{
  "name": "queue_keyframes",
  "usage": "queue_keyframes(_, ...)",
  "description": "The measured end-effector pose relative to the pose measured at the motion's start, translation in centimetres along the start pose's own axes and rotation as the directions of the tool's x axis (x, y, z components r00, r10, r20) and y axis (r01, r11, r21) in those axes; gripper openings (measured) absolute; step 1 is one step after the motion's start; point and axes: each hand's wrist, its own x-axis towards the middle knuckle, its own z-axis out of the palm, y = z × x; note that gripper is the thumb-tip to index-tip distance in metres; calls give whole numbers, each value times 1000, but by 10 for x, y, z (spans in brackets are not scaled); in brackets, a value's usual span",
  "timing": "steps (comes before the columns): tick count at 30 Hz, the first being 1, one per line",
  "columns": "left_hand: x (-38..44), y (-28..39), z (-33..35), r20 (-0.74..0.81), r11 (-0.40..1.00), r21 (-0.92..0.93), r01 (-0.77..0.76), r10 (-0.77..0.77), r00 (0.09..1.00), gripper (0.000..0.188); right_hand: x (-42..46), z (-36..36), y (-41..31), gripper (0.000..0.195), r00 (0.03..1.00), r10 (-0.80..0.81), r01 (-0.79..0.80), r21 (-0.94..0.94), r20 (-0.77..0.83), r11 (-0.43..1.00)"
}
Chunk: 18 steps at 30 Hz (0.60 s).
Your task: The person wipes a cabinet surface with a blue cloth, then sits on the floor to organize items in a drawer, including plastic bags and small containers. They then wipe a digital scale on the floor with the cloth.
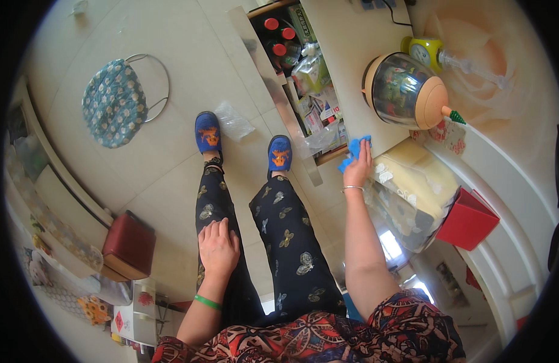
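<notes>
My right hand (pixel 359 167) presses a blue cloth (pixel 354 149) against the near side edge of the white cabinet (pixel 347 41), just beside the pulled-out drawer (pixel 330 156). Inside that drawer are bottles with red caps (pixel 279 49), a knotted plastic bag (pixel 310 70) and several small boxes (pixel 327 103). A clear plastic wrapper (pixel 324 138) lies over the drawer's near end. My left hand (pixel 219 247) rests on my left thigh, back upward, holding nothing. What lies under its palm is only the dark trousers (pixel 286 238).
On the cabinet top stand a rounded clear-and-peach container (pixel 404 90) and a yellow-green object (pixel 425 52). A covered bundle (pixel 411 181) and a red box (pixel 468 220) are at the right. Bubble wrap (pixel 234 121), a cushioned stool (pixel 116 104) and a maroon box (pixel 129 245) are leftward.
</notes>
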Motion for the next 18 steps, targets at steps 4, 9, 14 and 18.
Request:
queue_keyframes(4, -1, 0, 4, 0, 1000, -5, 6, -6, 1000, 36, 50, 31, -66, 52, 954, -297, 298, 26, -42, 954)
queue_keyframes(9, -5, -2, 11, -20, 1000, -12, -6, 5, 1000, 35, 189, 72, -160, 46, 720, -645, 673, 31, -255, 739)
queue_keyframes(14, -7, -1, 16, -38, 999, -34, -13, 12, 999, 33, 161, 53, -133, 49, 780, -595, 614, 50, -196, 788)
queue_keyframes(18, 19, 3, 21, 63, 951, -299, 82, -66, 996, 30, 65, 11, -62, 58, 914, -405, 406, -54, 33, 912)
